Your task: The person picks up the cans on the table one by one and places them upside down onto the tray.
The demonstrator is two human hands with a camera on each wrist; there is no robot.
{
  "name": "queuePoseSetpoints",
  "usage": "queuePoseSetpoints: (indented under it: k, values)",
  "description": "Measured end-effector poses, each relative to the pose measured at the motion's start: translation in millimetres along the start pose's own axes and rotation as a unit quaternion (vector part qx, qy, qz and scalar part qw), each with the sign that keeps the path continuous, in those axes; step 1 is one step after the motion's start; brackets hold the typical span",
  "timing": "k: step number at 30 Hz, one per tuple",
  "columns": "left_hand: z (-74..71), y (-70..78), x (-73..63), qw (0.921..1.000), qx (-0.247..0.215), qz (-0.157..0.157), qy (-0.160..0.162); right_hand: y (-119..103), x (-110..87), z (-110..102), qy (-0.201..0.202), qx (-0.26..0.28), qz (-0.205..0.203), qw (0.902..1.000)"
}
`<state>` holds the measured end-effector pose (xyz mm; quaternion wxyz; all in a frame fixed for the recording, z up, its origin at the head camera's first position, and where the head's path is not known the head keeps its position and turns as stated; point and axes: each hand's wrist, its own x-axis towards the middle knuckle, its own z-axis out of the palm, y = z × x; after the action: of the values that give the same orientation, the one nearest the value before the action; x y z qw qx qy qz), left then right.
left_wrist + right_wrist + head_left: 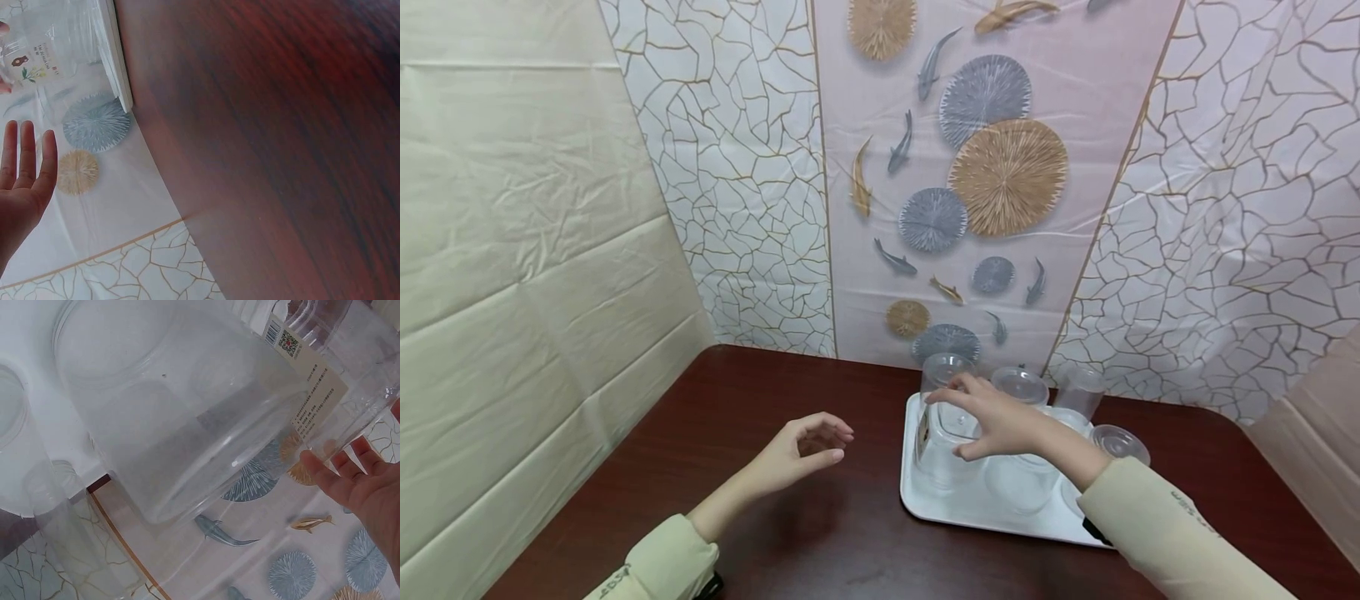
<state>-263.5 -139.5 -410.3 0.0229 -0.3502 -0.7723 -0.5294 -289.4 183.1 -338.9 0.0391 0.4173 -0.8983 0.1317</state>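
My left hand hovers over the table left of the tray, fingers loosely curved and holding nothing. In the left wrist view its fingers point upward. My right hand reaches over the white tray, thumb and fingers spread about the upper end of a clear plastic jar. That jar bears a paper label, whose barcode side shows in the right wrist view. The right fingertips lie close beside the jar; firm contact cannot be made out. Part of the jar is hidden behind the hand.
Several other clear containers stand on the tray, among them a tall one at the back right and a round one at the right edge. The dark red table meets a patterned wall covering behind.
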Motion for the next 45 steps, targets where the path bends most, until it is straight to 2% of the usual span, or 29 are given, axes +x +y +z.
queuePoseSetpoints:
  k: [14,27,45]
  values:
    - [-4.1,-4.3,-4.7,1.0000,0.001,0.001,0.005,-2.8,-0.6,5.2,-0.050,0.016,0.027,0.9983]
    - [-3.8,-5.2,-6.1,1.0000,-0.001,-0.004,0.006,-3.9,1.7,9.3,-0.033,0.001,0.009,0.9994]
    - [-4.6,-5.6,-9.0,0.9999,0.004,-0.006,0.012,-6.8,2.8,12.8,-0.044,0.004,0.002,0.9990]
